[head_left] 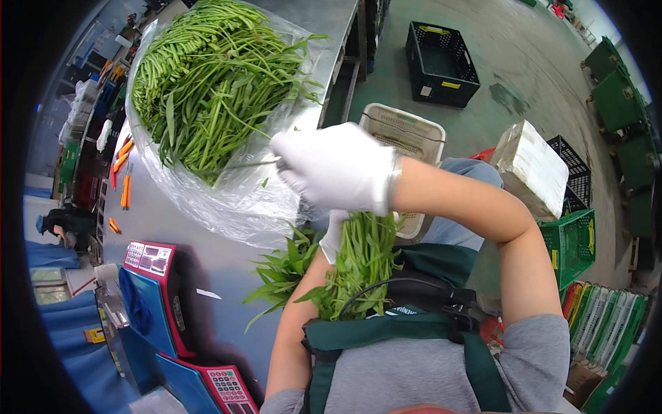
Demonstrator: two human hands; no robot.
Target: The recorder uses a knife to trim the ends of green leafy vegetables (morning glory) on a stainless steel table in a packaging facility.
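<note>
A large heap of water spinach [214, 103], long green stems and narrow leaves, lies in a clear plastic bag [241, 214] spread on the metal table. My right hand [338, 165], in a white glove, is at the near right side of the heap, its fingers closed on thin stems that run back toward the pile. Below it, my left hand [334, 238], also gloved, grips a bunch of water spinach [358, 259] close to my apron. Its leaves hang toward me and over both sides of my forearm. My right hand hides part of the left one's fingers.
Pink-and-blue scales [148, 293] stand at the table's left, with orange-handled knives [126, 190] farther up. A white basket [403, 127] is right of the table edge. Beyond it are a black crate [441, 65], a white foam box [531, 165] and a green crate [571, 245].
</note>
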